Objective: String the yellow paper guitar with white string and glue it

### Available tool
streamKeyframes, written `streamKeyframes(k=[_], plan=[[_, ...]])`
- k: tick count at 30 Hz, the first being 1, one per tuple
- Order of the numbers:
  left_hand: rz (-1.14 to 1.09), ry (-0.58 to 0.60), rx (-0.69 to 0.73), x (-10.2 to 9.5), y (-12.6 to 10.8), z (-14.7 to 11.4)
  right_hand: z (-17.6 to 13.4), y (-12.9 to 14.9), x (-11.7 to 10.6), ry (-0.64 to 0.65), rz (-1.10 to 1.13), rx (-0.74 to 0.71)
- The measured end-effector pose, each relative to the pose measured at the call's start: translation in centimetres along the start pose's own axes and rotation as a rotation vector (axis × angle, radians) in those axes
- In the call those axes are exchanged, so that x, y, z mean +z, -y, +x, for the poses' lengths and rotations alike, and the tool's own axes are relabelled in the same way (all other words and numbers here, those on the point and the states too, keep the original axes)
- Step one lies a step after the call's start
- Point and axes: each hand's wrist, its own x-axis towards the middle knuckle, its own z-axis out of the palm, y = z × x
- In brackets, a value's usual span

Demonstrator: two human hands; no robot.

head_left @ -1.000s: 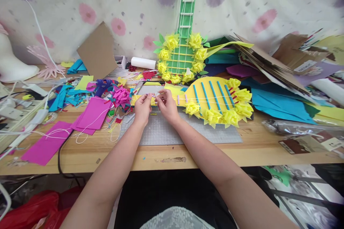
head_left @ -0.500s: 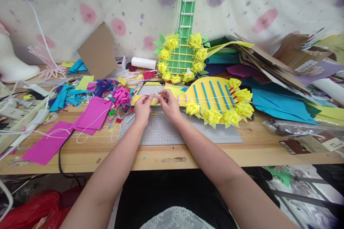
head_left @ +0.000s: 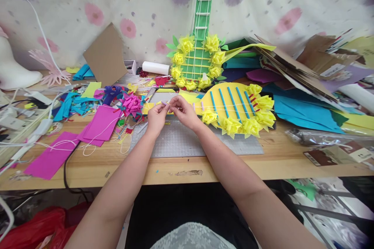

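A yellow paper guitar (head_left: pixel 222 97) lies flat with its neck to the left. Blue bars cross its body, and yellow paper flowers (head_left: pixel 231 125) line its lower and right edges. Thin white string (head_left: pixel 230 107) runs along it. Over the neck, my left hand (head_left: pixel 156 117) is closed in a pinch on the string, beside a small purple strip. My right hand (head_left: pixel 183 111) meets it fingertip to fingertip, also pinching the string; the exact hold is partly hidden. Left of the hands, a magenta paper flower (head_left: pixel 131 104) sits at the neck's end.
A green paper guitar (head_left: pixel 198 60) with yellow flowers leans on the back wall. Underneath my work is a grey cutting mat (head_left: pixel 175 142). Magenta sheets (head_left: pixel 101 124), a dark blue glue gun (head_left: pixel 112 94) and loose cords lie left; blue paper (head_left: pixel 304 111) and cardboard are piled right.
Both hands have shifted very slightly right, and their fingertips are closer together. The right fingers have curled over more. The guitar has stayed in place.
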Motion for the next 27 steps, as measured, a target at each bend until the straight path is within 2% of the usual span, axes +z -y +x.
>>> streamKeyframes(k=[2, 5, 12, 15, 19, 24, 27], plan=[[0.049, 0.057, 0.030, 0.0, 0.0, 0.0, 0.1, -0.2, -0.3, -0.098, -0.024, 0.006], [0.028, 0.156, -0.052, 0.0, -0.1, -0.1, 0.3, -0.6, -0.6, -0.202, -0.112, 0.023], [-0.223, 0.250, -0.245, -0.2, -0.7, -0.3, 0.1, -0.4, -0.3, -0.244, -0.338, -0.020], [-0.284, 0.238, -0.290, -0.1, -0.9, -0.3, -0.1, -0.2, -0.3, -0.205, -0.431, -0.021], [-0.356, 0.160, -0.327, -0.1, -1.2, -0.3, 0.0, -0.4, -0.3, -0.083, -0.462, 0.013], [-0.457, 0.128, -0.311, -0.3, -1.3, 0.0, -0.1, -0.6, 0.2, -0.026, -0.517, -0.014], [-0.414, 0.059, -0.272, -0.1, -1.0, 0.0, -0.3, -0.5, 0.7, 0.032, -0.641, -0.073]])
